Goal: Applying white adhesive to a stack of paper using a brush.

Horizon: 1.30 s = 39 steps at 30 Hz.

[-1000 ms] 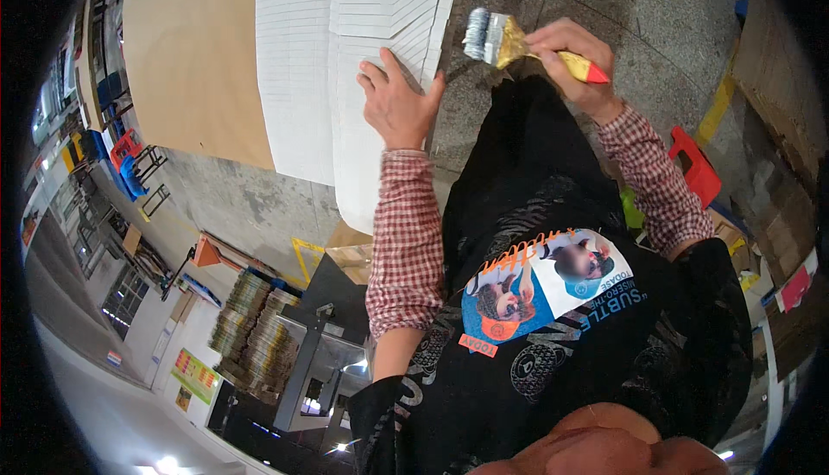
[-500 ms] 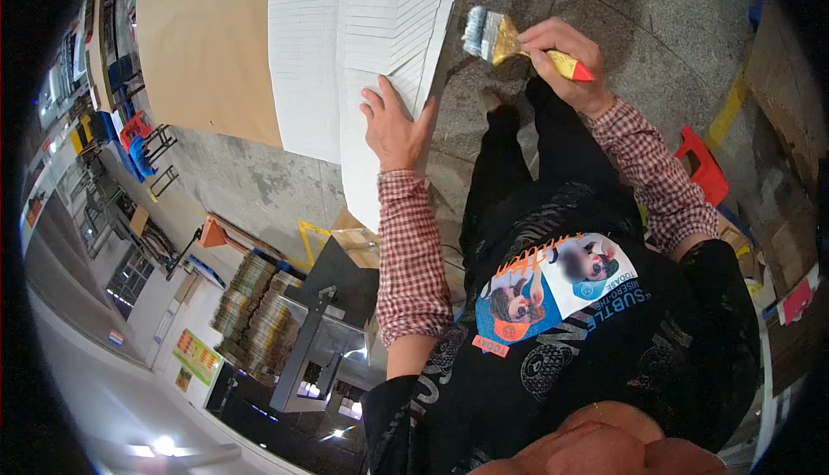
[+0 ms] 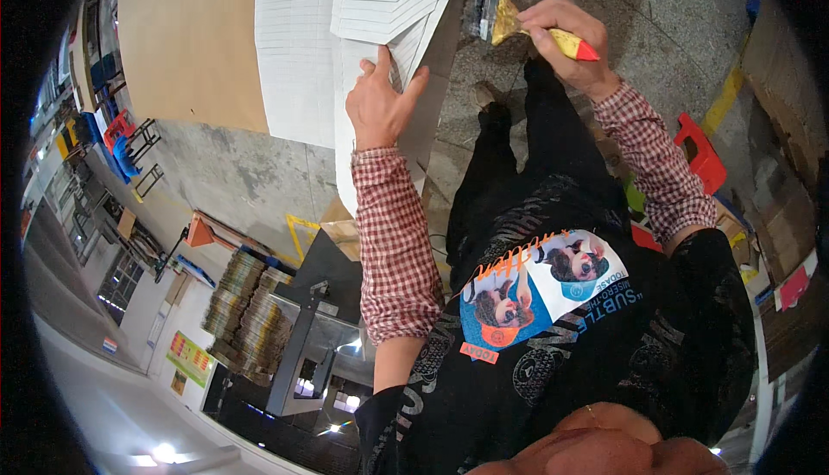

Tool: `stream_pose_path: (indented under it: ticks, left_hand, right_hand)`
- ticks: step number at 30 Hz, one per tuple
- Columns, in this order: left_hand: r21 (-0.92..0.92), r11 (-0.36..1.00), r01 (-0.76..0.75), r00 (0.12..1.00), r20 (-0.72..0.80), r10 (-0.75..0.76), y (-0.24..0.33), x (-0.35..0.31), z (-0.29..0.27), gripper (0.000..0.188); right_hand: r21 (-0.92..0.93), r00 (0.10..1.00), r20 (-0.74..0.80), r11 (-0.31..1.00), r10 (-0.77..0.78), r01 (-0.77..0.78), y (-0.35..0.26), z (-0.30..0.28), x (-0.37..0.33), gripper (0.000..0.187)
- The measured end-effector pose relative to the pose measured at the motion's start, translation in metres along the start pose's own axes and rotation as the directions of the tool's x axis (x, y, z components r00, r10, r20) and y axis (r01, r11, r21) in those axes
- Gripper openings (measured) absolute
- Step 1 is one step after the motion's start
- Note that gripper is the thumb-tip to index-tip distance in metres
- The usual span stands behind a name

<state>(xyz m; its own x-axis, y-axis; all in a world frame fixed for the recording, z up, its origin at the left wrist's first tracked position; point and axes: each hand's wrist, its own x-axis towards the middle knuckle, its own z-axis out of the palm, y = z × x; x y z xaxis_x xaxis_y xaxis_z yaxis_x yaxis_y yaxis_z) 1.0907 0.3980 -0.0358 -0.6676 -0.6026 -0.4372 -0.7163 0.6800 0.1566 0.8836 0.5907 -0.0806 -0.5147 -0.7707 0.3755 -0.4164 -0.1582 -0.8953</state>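
Observation:
A paintbrush [image 3: 563, 44] with a yellow, red-tipped handle is gripped in my right hand [image 3: 572, 47]. Its bristles point left, past the right edge of the white pieces, and look dark and blurred. My left hand [image 3: 380, 102] lies on a stack of white strip-like sheets [image 3: 393, 4], thumb and fingers apart. Its fingertips touch the near end of the overlapping upper sheets, which fan out at an angle. More white sheets [image 3: 295, 52] lie in rows to the left, beside a large plain brown board [image 3: 192, 43].
Concrete floor stretches around my dark-trousered legs. A red plastic stool [image 3: 701, 155] stands to the right, near cardboard [image 3: 781, 112]. Stacked bundles [image 3: 250, 315], a grey machine [image 3: 302, 345] and a cardboard box [image 3: 341, 229] are at the lower left. Blue and red stools [image 3: 123, 147] sit farther left.
My left hand has shifted slightly up and left over the white sheets, whose upper layers now lie at a different angle. The brush stays in my right hand; its bristles look darker than before.

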Motion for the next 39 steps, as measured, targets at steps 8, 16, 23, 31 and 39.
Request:
stream_pose_path:
  ticks: [8,16,23,31,39]
  left_hand:
    - [0.060,0.998,-0.030,0.999,-0.014,0.031,0.015,0.006,0.002,0.082]
    - [0.030,0.998,0.061,0.917,-0.397,-0.044,0.032,-0.003,0.079,0.108]
    - [0.118,0.991,0.056,0.956,-0.293,-0.019,0.013,-0.033,0.062,0.100]
    - [0.063,0.997,-0.054,0.994,-0.091,0.060,0.010,-0.024,0.028,0.076]
    - [-0.094,0.992,-0.088,0.996,-0.035,0.085,0.019,-0.017,0.017,0.074]
  right_hand:
    - [0.007,0.998,0.008,0.998,0.059,-0.059,-0.011,0.006,-0.008,0.005]
    - [-0.037,0.991,-0.088,0.994,0.100,-0.104,-0.024,-0.019,-0.021,0.007]
    - [-0.072,0.989,-0.108,0.991,0.105,-0.113,-0.036,-0.017,-0.028,0.006]
    - [-0.096,0.992,-0.122,0.995,0.007,-0.019,-0.014,-0.022,-0.014,0.006]
    - [-0.122,1.000,-0.026,0.992,0.012,-0.015,-0.003,-0.021,-0.010,0.007]
